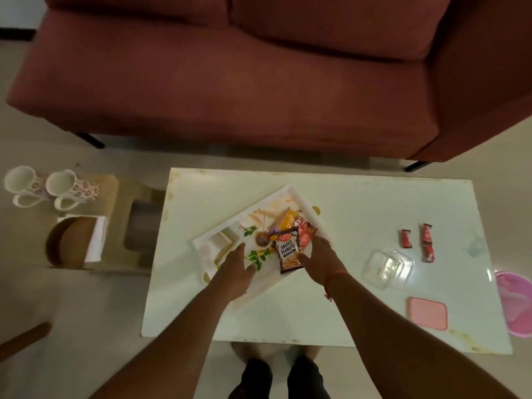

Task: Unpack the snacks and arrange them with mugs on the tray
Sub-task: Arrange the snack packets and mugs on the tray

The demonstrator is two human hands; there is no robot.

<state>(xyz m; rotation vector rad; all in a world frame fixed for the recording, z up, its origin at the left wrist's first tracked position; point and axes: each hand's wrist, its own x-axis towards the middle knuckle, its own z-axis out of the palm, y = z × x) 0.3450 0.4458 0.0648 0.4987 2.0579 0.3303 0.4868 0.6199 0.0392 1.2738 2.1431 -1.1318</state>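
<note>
Resting on the salted peanuts packet (288,252), right hand (322,259) fingers lie loose; left hand (237,269) hovers open over the tray (266,200) mid-worktop (374,203). Packets piled in tray; two mugs (49,185) apart, left.

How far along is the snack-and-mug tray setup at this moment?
Done: several snack packets, among them the black salted peanuts packet, lie on the white floral tray. In hand: the right hand touches the packets; the left hand hovers over the tray. Left: three red wrapped bars remain on the white table, and two floral white mugs stand on the side stool.
</note>
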